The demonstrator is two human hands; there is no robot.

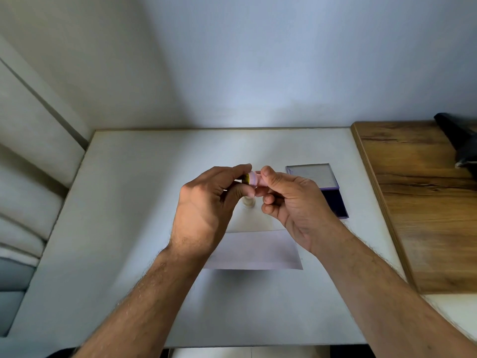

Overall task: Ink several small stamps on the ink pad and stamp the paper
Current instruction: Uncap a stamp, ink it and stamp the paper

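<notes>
Both hands up over the table (129, 202), close together, sharing one small stamp (251, 179). My left hand (206, 202) pinches the end with the yellow band between thumb and fingers; my right hand (291, 200) pinches the pink end. Looks like I am pulling a cap off or turning the stamp to find its face; I cannot tell which part is cap and which is body.

Below the hands, a second small pale stamp (249, 202) stands on the far part of the paper (258, 251). Paper lies flat mid-table, mostly hidden by my wrists. No prints visible on the part that shows.

Ink pad (333, 202) sits open just right of the paper, lid (311, 175) tipped back, dark pad facing up, partly hidden behind my right hand.

How to do this step well, my judgement:
- Pull straight along the stamp's length, no bending.
- Keep fingertips off the printing face.
- Set any cap down away from the paper.
- Then carry the stamp right-handed to the pad, press flat, lift straight.
- Mind the standing stamp when coming down to print.
</notes>
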